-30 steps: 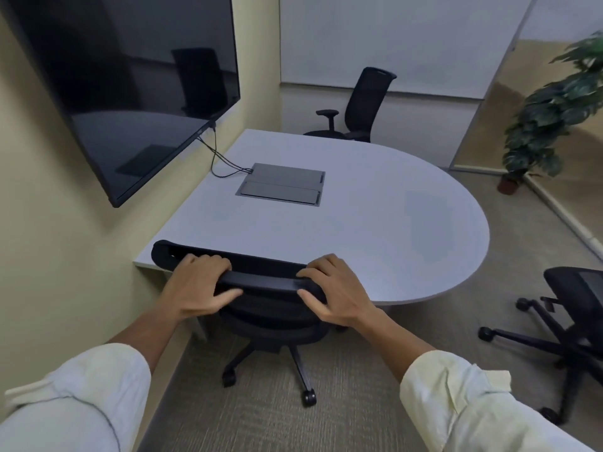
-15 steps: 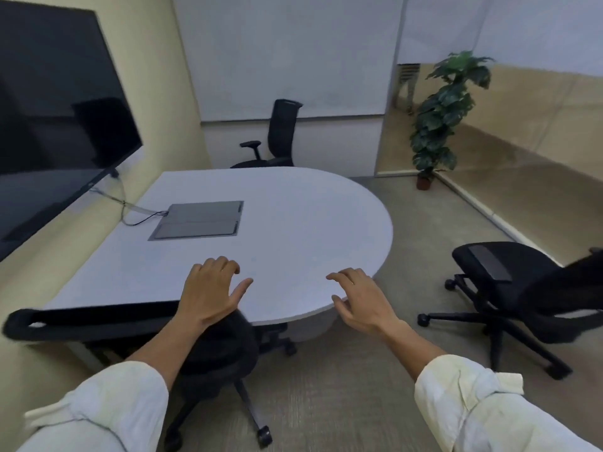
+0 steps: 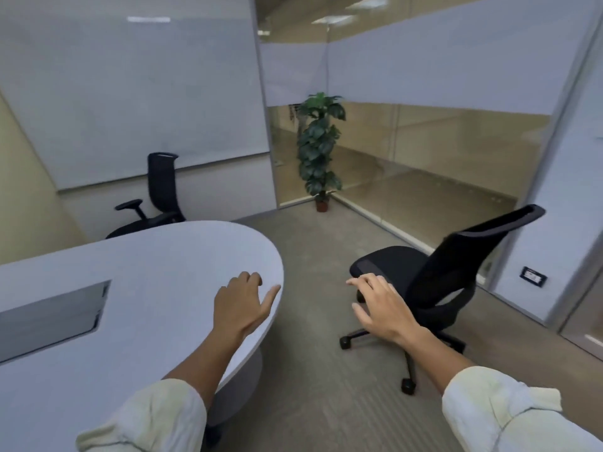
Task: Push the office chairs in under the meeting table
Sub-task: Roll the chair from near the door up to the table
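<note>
The grey meeting table point(image 3: 156, 275) with a rounded end fills the lower left. A black office chair point(image 3: 437, 282) stands on the carpet to the right, well clear of the table, its seat facing the table and its back toward the glass wall. A second black chair point(image 3: 161, 197) stands at the table's far side by the whiteboard wall. My left hand point(image 3: 241, 305) hovers open over the table's rounded edge. My right hand point(image 3: 381, 308) is open in the air, in front of the right chair's seat, holding nothing.
A potted plant point(image 3: 321, 148) stands in the far corner by the glass partition point(image 3: 424, 151). A grey cable box lid point(image 3: 52, 314) is set into the tabletop. A wall socket point(image 3: 533, 276) sits low on the right wall. Carpet floor lies between table and right chair.
Both hands let go of the near chair's backrest and opened. The view swung right, so that chair and the wall screen left the frame and the right chair came to the middle.
</note>
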